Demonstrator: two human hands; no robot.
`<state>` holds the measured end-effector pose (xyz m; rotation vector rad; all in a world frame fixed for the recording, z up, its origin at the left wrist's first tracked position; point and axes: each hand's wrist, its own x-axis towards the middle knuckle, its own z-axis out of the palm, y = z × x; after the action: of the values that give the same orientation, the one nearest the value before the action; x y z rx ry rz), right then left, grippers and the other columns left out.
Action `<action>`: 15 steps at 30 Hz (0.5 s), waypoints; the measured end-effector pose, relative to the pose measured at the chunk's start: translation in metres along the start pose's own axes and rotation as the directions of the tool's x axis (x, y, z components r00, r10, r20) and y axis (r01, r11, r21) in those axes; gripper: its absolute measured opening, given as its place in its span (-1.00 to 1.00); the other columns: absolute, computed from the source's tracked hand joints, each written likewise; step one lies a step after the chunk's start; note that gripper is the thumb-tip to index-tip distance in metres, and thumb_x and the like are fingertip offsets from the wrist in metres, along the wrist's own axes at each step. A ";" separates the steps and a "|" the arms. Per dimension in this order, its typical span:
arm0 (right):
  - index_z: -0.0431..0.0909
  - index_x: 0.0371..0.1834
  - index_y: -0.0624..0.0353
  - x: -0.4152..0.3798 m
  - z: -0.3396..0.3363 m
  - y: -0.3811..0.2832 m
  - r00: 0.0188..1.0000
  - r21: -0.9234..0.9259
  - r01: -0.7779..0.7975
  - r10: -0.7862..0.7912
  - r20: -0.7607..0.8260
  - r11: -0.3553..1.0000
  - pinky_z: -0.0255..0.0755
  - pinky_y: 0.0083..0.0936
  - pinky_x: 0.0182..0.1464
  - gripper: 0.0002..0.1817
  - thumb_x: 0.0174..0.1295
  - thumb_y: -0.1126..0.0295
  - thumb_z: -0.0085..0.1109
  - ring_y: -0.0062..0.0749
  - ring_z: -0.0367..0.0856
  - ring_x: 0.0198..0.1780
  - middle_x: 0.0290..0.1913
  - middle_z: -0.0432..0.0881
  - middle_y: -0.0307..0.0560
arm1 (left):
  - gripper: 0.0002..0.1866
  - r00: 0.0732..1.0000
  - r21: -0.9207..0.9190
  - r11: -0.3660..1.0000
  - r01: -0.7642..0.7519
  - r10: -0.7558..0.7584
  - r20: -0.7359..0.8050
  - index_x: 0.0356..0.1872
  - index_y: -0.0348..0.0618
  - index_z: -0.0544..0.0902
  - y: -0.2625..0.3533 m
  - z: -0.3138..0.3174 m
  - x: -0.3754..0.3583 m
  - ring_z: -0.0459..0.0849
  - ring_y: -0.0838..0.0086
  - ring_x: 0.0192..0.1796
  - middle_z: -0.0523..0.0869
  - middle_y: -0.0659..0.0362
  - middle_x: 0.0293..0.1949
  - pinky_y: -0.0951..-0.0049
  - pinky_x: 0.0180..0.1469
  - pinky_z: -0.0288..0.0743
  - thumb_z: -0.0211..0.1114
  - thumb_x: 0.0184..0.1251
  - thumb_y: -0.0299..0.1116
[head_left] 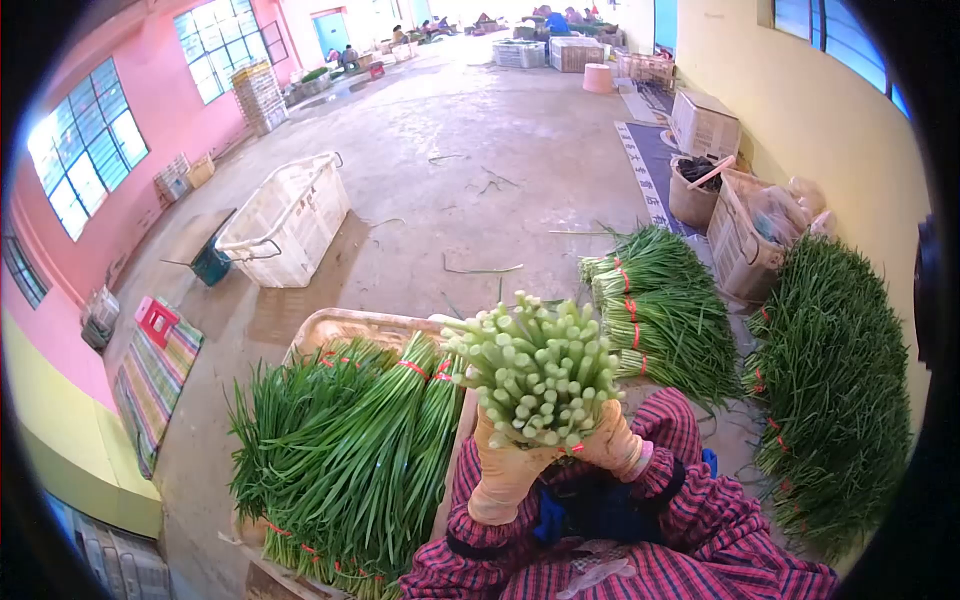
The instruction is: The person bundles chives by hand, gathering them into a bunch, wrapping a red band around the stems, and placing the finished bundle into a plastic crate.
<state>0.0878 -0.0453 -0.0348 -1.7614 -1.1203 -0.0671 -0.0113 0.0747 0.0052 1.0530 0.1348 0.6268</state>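
A thick bunch of garlic chives (pixel 535 370) is raised in front of my chest, its pale cut ends facing up at the camera. My left hand (pixel 503 475), in a light orange glove, is closed around its left side. On the other side my right hand (pixel 612 446), gloved alike, grips the same bunch. A bit of red band shows between the hands; the leaves below are hidden. To my left, a crate (pixel 380 323) is heaped with chive bundles (pixel 350 455) tied with red bands.
More tied bundles (pixel 660 305) lie ahead on the right, and a long pile of chives (pixel 830 390) runs along the right wall. A white crate (pixel 290 225), a red stool (pixel 157 322), a bucket (pixel 695 195) and a box (pixel 706 125) stand on the floor. People sit far back.
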 end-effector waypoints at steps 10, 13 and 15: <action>0.36 0.26 0.23 -0.015 0.023 0.003 0.936 0.535 -0.295 0.351 -0.003 0.791 0.45 -0.37 0.24 -0.19 -0.08 0.34 0.59 -0.19 0.58 0.20 0.22 0.56 0.07 | -0.04 0.907 -0.216 0.881 0.421 -0.407 0.109 0.46 -0.18 0.04 -0.004 -0.029 -0.015 0.40 0.22 0.40 0.30 -0.04 0.40 0.17 0.35 0.45 0.45 0.06 -0.66; 0.35 0.28 0.24 -0.023 0.027 0.018 0.951 0.452 -0.267 0.308 -0.018 0.851 0.45 -0.37 0.24 -0.18 -0.09 0.33 0.59 -0.23 0.58 0.20 0.22 0.56 0.04 | 0.02 0.870 -0.309 0.814 0.491 -0.478 0.124 0.46 -0.21 -0.01 0.000 -0.029 -0.017 0.39 0.23 0.41 0.30 -0.05 0.39 0.20 0.37 0.42 0.48 0.01 -0.66; 0.35 0.29 0.25 -0.033 0.029 0.037 0.949 0.380 -0.277 0.312 -0.034 0.883 0.45 -0.36 0.23 -0.16 -0.10 0.32 0.59 -0.24 0.59 0.18 0.19 0.57 0.04 | 0.07 0.855 -0.221 0.827 0.518 -0.494 0.154 0.51 -0.18 -0.12 0.007 -0.037 -0.020 0.35 0.20 0.43 0.28 -0.05 0.42 0.16 0.43 0.31 0.44 0.05 -0.64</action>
<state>0.0825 -0.0473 -0.0917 -1.5468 -0.7271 0.2332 -0.0450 0.0946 -0.0110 0.7458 0.2398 0.1030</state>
